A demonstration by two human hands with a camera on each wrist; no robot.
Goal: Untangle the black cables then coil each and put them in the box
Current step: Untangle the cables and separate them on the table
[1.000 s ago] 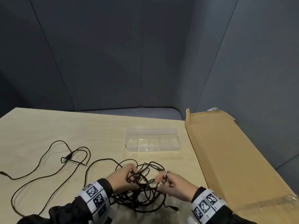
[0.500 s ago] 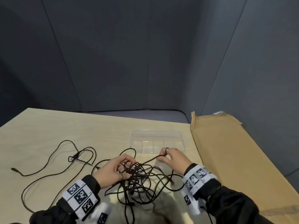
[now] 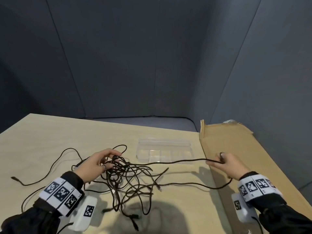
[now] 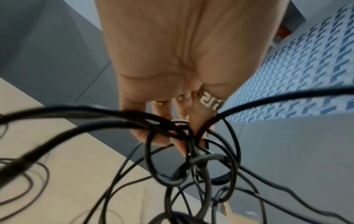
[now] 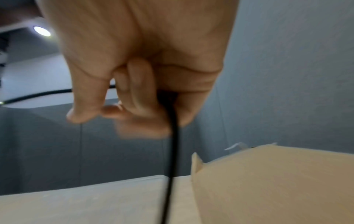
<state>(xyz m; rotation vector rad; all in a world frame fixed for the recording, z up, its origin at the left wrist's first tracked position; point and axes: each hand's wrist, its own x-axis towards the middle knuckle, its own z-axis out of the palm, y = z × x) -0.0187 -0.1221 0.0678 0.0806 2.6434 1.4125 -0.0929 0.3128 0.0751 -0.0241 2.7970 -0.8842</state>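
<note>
Fingers (image 5: 141, 91) of our right hand (image 3: 228, 164) pinch one black cable (image 3: 177, 161) taut from the knot (image 3: 128, 176) our left hand (image 3: 96, 164) grips on the table (image 3: 42, 132); nothing coiled, box (image 3: 165, 153) empty.

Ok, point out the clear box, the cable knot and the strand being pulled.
clear box (image 3: 170, 143), head view, far rim.
cable knot (image 3: 125, 173), head view, tangle's middle.
pulled strand (image 3: 177, 161), head view, taut mid-span.

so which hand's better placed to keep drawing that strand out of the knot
The right hand. It grips the black cable that runs taut from the tangle and has open space toward the cardboard. The left hand has its fingers curled into the tangle, so it suits anchoring.
</note>
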